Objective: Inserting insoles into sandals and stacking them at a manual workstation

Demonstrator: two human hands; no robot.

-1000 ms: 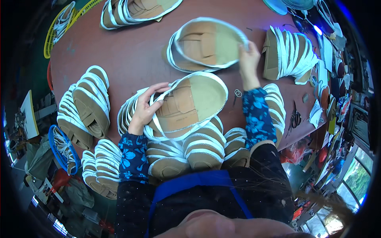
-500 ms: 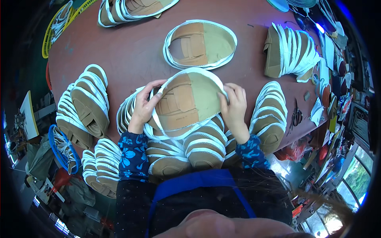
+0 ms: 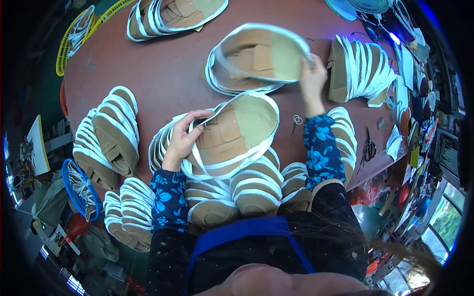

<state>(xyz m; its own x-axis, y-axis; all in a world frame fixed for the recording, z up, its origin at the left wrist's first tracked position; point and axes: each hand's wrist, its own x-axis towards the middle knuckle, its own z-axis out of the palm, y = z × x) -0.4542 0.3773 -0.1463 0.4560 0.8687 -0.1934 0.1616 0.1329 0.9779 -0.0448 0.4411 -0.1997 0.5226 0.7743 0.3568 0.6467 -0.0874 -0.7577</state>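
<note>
My left hand (image 3: 183,139) pinches the left rim of a tan shoe upper (image 3: 254,116) with white edging, which lies opened out over the near stacks. Farther off, my right hand (image 3: 314,81) has its fingers closed on the right end of another shoe upper (image 3: 288,52). That one is tilted and smeared by motion, with its lower edge over at least one more white-edged upper (image 3: 222,89) on the table. Under and beside the near piece stand nested stacks of tan uppers (image 3: 254,190), their toes toward me.
More stacked uppers stand at the left (image 3: 116,133), far left (image 3: 163,19) and right (image 3: 363,71) of the reddish-brown table (image 3: 163,69). Scissors (image 3: 368,148) lie near its right edge. A blue basket (image 3: 79,190) and a yellow basket (image 3: 64,49) are beyond the left edge.
My right hand has let go of the near upper and moved away from me to the far one, whose right end is now lifted. My left hand stays on the near upper.
</note>
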